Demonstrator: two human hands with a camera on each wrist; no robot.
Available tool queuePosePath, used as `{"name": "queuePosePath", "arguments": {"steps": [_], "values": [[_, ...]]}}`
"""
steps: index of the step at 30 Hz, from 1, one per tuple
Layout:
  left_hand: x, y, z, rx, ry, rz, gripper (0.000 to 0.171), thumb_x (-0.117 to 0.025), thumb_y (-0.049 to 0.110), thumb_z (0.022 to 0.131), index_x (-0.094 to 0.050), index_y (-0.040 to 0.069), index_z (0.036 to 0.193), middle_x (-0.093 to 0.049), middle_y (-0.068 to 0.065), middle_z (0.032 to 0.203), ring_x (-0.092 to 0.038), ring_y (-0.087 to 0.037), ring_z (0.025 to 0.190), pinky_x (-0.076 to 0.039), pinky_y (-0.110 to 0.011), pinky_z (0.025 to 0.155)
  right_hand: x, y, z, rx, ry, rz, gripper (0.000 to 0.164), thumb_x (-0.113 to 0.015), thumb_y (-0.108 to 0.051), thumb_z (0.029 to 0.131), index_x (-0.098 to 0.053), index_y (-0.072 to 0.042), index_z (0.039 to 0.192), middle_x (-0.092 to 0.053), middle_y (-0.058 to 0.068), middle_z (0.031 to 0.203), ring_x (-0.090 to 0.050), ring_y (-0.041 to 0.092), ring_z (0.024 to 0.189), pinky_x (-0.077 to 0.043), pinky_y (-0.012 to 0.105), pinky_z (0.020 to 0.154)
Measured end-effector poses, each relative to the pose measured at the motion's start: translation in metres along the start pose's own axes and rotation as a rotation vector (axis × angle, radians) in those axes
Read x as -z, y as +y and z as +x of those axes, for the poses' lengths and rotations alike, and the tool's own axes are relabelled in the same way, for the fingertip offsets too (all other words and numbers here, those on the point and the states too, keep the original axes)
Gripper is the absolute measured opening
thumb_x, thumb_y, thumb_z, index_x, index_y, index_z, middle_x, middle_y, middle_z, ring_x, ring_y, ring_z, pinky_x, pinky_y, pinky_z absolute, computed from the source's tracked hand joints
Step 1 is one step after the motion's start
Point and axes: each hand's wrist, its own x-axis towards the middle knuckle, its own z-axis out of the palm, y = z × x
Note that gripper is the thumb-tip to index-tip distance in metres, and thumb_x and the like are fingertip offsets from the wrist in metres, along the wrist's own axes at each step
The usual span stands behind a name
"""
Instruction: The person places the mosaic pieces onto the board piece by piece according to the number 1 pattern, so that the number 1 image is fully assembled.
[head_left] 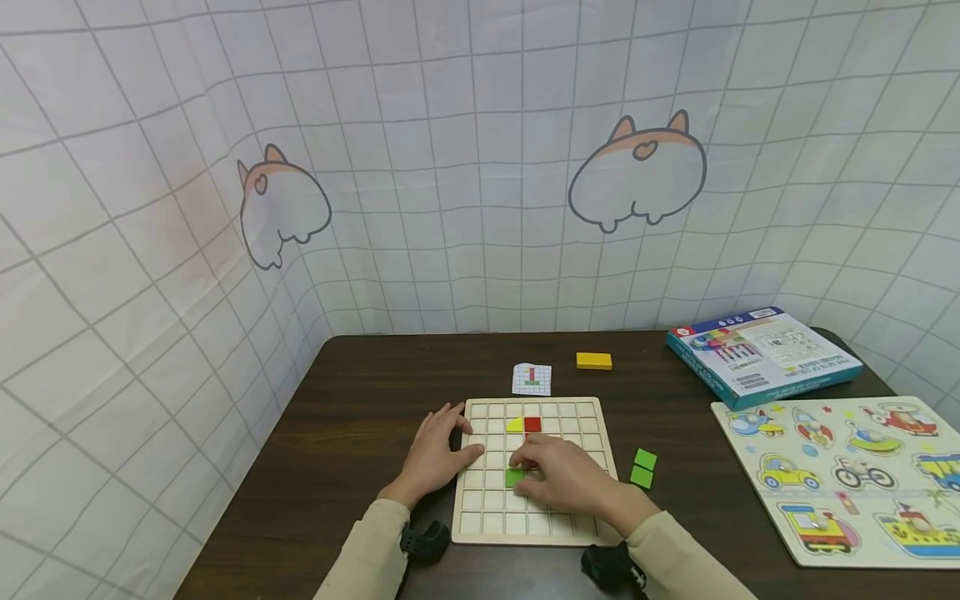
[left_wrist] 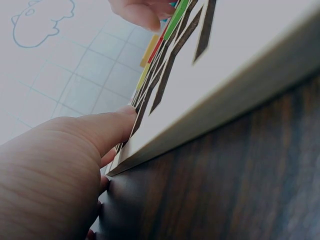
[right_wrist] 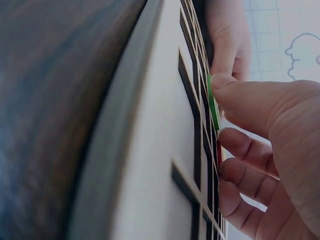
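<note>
In the head view, a pale wooden grid board (head_left: 480,525) lies on the table. My left hand (head_left: 435,450) rests along its left edge, thumb on top and fingers extended toward the upper left corner. Over the middle of the board, my right hand (head_left: 562,475) pinches a green square tile (head_left: 513,477) between thumb and bent index finger. The right wrist view shows the thumb touching one end of this green tile (right_wrist: 213,102), which lies at the grid. Farther up the board, a yellow piece (head_left: 514,425) and a red square (head_left: 532,425) sit side by side.
Two green squares (head_left: 642,468) lie right of the board. Behind it are a small pattern card (head_left: 532,379) and a yellow block (head_left: 594,361). A boxed set (head_left: 765,354) and a vehicle picture puzzle (head_left: 840,483) occupy the right side. A patterned curtain (head_left: 450,208) stands behind the table.
</note>
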Motion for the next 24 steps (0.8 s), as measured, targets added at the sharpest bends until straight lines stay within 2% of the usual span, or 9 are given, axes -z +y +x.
{"name": "queuePosePath", "arguments": {"steps": [4, 9, 12, 21, 24], "values": [[0.000, 0.001, 0.000, 0.008, 0.000, -0.003, 0.025, -0.073, 0.036, 0.088, -0.057, 0.020, 0.097, -0.041, -0.009, 0.152, -0.027, -0.030, 0.145, -0.011, -0.050, 0.121, 0.005, 0.002, 0.000, 0.000, -0.001, 0.040, 0.022, -0.075, -0.027, 0.086, -0.071, -0.017, 0.105, -0.062, -0.012, 0.091, -0.056, 0.004, 0.080, -0.051, 0.027, 0.074], [0.000, 0.001, 0.001, 0.023, 0.003, 0.000, 0.026, -0.074, 0.037, 0.087, -0.057, 0.020, 0.097, -0.041, -0.009, 0.152, -0.027, -0.031, 0.145, -0.011, -0.051, 0.121, 0.016, 0.010, 0.000, -0.034, -0.004, 0.089, 0.013, -0.075, -0.024, 0.087, -0.071, -0.019, 0.098, -0.058, -0.015, 0.080, -0.051, 0.005, 0.071, -0.047, 0.024, 0.063], [-0.001, 0.001, 0.001, 0.025, 0.003, 0.002, 0.026, -0.074, 0.037, 0.087, -0.056, 0.020, 0.097, -0.041, -0.008, 0.152, -0.027, -0.030, 0.146, -0.011, -0.050, 0.121, 0.022, 0.016, -0.001, -0.053, 0.006, 0.113, 0.010, -0.074, -0.022, 0.088, -0.072, -0.019, 0.097, -0.060, -0.016, 0.082, -0.052, 0.005, 0.071, -0.047, 0.023, 0.062], [-0.001, 0.001, 0.000, 0.027, -0.001, 0.000, 0.026, -0.074, 0.036, 0.087, -0.056, 0.020, 0.097, -0.040, -0.008, 0.153, -0.026, -0.029, 0.146, -0.010, -0.049, 0.122, 0.041, 0.040, -0.008, -0.151, 0.031, 0.128, 0.022, -0.073, -0.025, 0.089, -0.072, -0.013, 0.108, -0.064, -0.011, 0.091, -0.054, 0.009, 0.078, -0.050, 0.025, 0.066], [-0.001, 0.001, 0.001, 0.029, -0.003, -0.001, 0.025, -0.074, 0.036, 0.087, -0.056, 0.020, 0.097, -0.040, -0.007, 0.153, -0.026, -0.030, 0.146, -0.010, -0.049, 0.121, 0.050, 0.048, -0.012, -0.175, 0.053, 0.135, 0.024, -0.072, -0.024, 0.089, -0.071, -0.011, 0.110, -0.065, -0.007, 0.093, -0.054, 0.011, 0.077, -0.050, 0.025, 0.064]]}}
